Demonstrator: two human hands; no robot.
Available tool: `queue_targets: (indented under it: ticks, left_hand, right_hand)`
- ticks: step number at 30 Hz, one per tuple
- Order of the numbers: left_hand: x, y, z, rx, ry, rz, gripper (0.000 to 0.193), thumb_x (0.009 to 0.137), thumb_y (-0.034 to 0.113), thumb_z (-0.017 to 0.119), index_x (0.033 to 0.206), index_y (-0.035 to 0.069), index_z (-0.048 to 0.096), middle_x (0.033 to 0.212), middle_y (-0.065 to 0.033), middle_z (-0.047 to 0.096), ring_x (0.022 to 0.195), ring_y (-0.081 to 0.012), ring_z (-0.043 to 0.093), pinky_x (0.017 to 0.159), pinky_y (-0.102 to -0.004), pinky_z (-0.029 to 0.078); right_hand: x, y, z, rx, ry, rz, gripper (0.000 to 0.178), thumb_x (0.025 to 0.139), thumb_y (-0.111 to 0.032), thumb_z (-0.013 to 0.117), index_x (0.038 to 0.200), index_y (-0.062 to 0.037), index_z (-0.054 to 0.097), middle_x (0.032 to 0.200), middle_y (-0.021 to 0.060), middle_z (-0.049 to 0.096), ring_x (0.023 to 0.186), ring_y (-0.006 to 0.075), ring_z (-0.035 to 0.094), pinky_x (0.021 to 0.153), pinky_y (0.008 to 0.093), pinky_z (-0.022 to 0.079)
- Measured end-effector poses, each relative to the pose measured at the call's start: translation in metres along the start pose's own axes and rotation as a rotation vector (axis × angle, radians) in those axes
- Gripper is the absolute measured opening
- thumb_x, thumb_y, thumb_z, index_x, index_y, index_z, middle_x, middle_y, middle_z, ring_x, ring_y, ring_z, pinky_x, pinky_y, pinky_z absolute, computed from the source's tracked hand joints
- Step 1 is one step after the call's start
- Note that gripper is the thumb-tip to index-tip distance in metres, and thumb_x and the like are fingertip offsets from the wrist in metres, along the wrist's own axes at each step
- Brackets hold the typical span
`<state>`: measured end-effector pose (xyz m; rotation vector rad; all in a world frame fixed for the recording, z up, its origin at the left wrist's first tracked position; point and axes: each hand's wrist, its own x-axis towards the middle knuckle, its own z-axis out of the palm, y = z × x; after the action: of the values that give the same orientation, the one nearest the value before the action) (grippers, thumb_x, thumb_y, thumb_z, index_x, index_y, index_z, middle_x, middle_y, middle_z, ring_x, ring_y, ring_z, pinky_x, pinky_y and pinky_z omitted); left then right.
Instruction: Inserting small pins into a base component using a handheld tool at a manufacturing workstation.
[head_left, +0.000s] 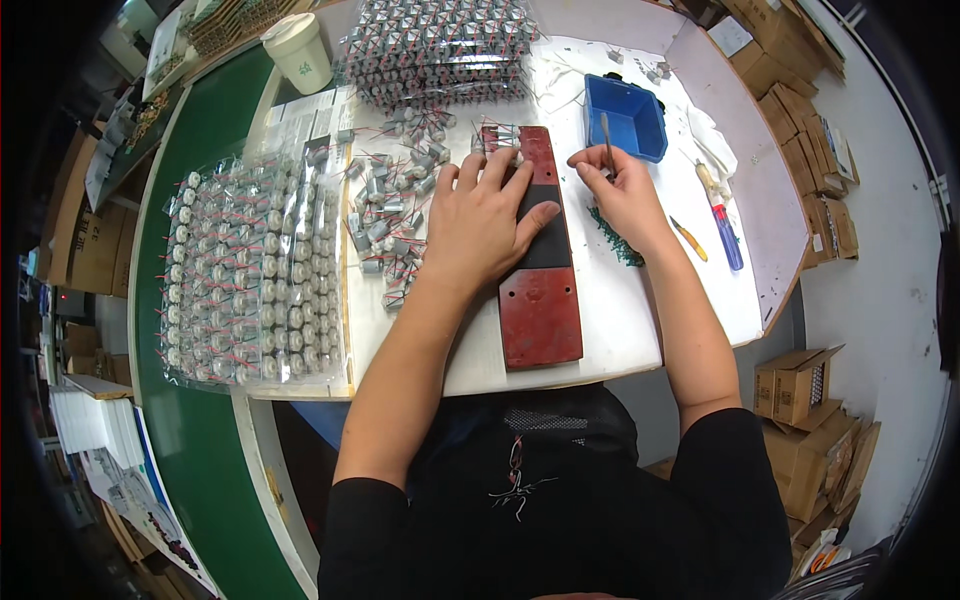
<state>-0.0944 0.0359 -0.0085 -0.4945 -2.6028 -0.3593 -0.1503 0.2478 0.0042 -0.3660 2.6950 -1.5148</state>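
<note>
My left hand (481,215) lies over a long red block with a black middle band (541,315), its fingers stretched out and the thumb on the black band. Its fingertips reach the block's far end, where small parts with thin wires (502,135) sit partly hidden. To the right of the block, my right hand (625,190) is closed in a pinch around a slim metal tool (606,130) that points up and away. Below that hand is a heap of small green pieces (615,240). Left of my left hand, loose small motors with red wires (380,205) are scattered.
A blue bin (625,115) stands beyond my right hand. A blue-handled screwdriver (727,237) and a yellow-handled tool (689,240) lie at right. Trays of motors (250,270) fill the left; stacked trays (440,55) and a white lidded cup (300,55) stand at the back.
</note>
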Motion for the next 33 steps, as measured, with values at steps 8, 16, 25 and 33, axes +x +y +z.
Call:
queue_targets:
  ticks: [8,16,25,33]
  left_hand:
    - [-0.001,-0.005,-0.012,0.015,0.067,-0.075,0.048,0.097,0.041,0.062,0.135,0.012,0.064,0.137,-0.0146,0.061,0.123,-0.0329,0.055,0.104,-0.0455,0.039]
    - [-0.011,-0.053,-0.019,0.136,0.037,-0.388,0.033,0.087,0.015,0.069,0.119,0.011,0.072,0.114,-0.0137,0.071,0.110,-0.0305,0.062,0.096,-0.0443,0.045]
    - [-0.012,-0.036,-0.033,-0.558,0.134,-0.407,0.030,0.084,0.014,0.073,0.113,0.007,0.070,0.093,-0.0136,0.073,0.097,-0.0349,0.064,0.090,-0.0455,0.050]
    - [-0.019,0.005,-0.026,-0.744,-0.112,-0.141,0.022,0.092,0.019,0.072,0.110,0.006,0.070,0.094,-0.0169,0.068,0.093,-0.0355,0.063,0.086,-0.0458,0.051]
  right_hand:
    - [-0.001,-0.001,-0.003,0.442,-0.083,0.214,0.015,0.105,-0.019,0.062,0.112,-0.0065,0.066,0.084,-0.0053,0.059,0.057,0.0007,0.041,0.047,0.0187,0.032]
    - [-0.003,-0.010,-0.002,0.580,-0.137,0.276,0.017,0.104,-0.019,0.064,0.113,-0.0050,0.065,0.084,-0.0049,0.060,0.056,0.0018,0.043,0.048,0.0188,0.034]
    - [-0.005,-0.014,-0.007,0.648,-0.100,0.176,0.015,0.099,-0.015,0.071,0.106,-0.0017,0.069,0.085,-0.0003,0.067,0.055,0.0021,0.048,0.045,0.0187,0.036]
    - [-0.004,-0.009,-0.005,0.696,-0.110,0.077,0.017,0.098,-0.013,0.072,0.109,0.0001,0.070,0.087,0.0026,0.070,0.054,0.0023,0.050,0.045,0.0183,0.038]
